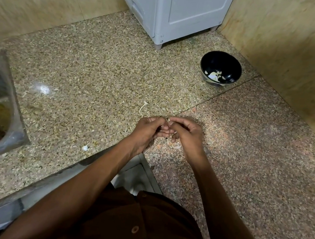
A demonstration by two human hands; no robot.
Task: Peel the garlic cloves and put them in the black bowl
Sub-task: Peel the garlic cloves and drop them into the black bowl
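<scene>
Left hand (148,128) and right hand (186,132): fingertips together, both grips pinching one garlic clove (169,119) above the surface (98,74). Black bowl (221,68): far right, holding pale pieces.

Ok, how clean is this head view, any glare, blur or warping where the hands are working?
Head view: one bright glare patch on the granite countertop left of the hands; wide-angle bending at the edges, with the steel sink smeared and soft. Left hand and right hand are fairly sharp, but whatever they pinch is too small to make out; the black bowl reads clearly.
</scene>
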